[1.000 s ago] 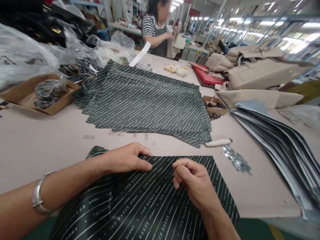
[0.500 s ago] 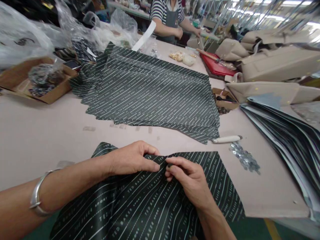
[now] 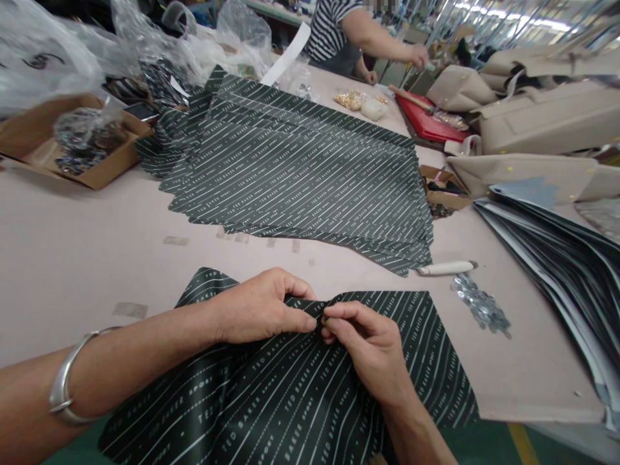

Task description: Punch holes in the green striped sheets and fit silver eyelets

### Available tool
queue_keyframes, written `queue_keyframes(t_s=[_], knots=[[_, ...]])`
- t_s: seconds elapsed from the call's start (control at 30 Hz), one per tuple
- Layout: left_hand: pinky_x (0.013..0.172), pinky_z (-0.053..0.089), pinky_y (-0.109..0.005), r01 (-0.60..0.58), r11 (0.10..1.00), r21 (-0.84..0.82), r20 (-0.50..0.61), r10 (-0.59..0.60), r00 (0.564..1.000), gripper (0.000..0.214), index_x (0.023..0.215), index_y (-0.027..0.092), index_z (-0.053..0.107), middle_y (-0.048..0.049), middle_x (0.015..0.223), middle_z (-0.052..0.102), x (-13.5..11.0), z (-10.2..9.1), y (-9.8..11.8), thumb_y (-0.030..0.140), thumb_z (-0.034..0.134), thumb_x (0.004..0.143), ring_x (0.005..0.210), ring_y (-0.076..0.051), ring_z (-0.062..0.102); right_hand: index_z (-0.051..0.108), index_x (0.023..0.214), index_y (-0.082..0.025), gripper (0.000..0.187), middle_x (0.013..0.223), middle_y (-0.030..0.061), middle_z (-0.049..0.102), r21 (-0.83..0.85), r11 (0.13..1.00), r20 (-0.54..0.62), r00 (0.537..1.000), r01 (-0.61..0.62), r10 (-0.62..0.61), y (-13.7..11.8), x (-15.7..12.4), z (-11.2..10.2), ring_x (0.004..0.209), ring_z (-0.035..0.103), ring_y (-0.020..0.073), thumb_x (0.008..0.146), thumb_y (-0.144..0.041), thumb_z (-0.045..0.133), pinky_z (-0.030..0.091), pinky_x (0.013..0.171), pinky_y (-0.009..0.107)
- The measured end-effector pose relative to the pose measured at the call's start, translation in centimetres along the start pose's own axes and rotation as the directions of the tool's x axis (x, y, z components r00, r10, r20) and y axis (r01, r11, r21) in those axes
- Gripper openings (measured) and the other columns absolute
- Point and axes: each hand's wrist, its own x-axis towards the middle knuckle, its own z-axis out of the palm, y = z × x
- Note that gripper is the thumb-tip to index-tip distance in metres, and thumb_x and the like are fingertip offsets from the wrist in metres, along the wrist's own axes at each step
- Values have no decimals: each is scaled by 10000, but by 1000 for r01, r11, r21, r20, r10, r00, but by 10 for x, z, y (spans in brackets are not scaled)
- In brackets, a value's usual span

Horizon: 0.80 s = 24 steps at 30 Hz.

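A dark green printed fabric panel [image 3: 271,387] with white stripes and lettering lies over the table's front edge. My left hand [image 3: 271,307] grips its upper edge, thumb in front and fingers behind. Close beside that thumb, my right hand [image 3: 365,329] is closed in a pinch at the gathered edge; whatever small piece sits between its fingertips is mostly hidden. Farther back lies a fanned stack of matching panels [image 3: 300,168]. To the right are a white-handled tool [image 3: 448,268] and a heap of small flat metal pieces [image 3: 482,303].
An open cardboard box [image 3: 92,174] with bagged parts stands at left, near plastic bags [image 3: 43,58]. On the right are dark layered sheets [image 3: 552,278], a small box [image 3: 443,184], a red flat item [image 3: 431,116] and beige bags [image 3: 542,129]. A co-worker [image 3: 334,32] stands across the table.
My right fingertips have closed in against the panel's edge, and the small dark piece seen between them is now mostly covered. The co-worker's arm has reached out to the right. The view has shifted slightly.
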Motion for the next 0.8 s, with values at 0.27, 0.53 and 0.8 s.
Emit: queue_keyframes(t_s=[0.27,0.53,0.8], knots=[[721,415,-267,-50,991,125,-46,57,997,269,920,180,741,2,835,694,-2,2,2,370,641,757,784,-169,584,778,868,-231,105,668,-28,730,-100,994,-15,998,54,-56,-1,-1,5,583,670,85,859,-177,688,544,579,153],[690,395,-240,-102,970,219,-98,126,987,146,884,213,730,50,821,703,-5,7,2,277,620,811,788,-140,607,749,881,-216,100,678,-31,717,-176,980,-6,996,90,-93,2,-2,5,586,668,90,894,-177,657,544,574,167],[635,328,-252,-236,657,716,-118,448,886,98,829,194,621,59,764,621,-9,19,-5,201,674,911,696,-113,555,700,932,-220,88,697,-35,685,-273,938,115,976,212,-187,5,0,-4,600,668,95,931,-167,630,542,585,187]])
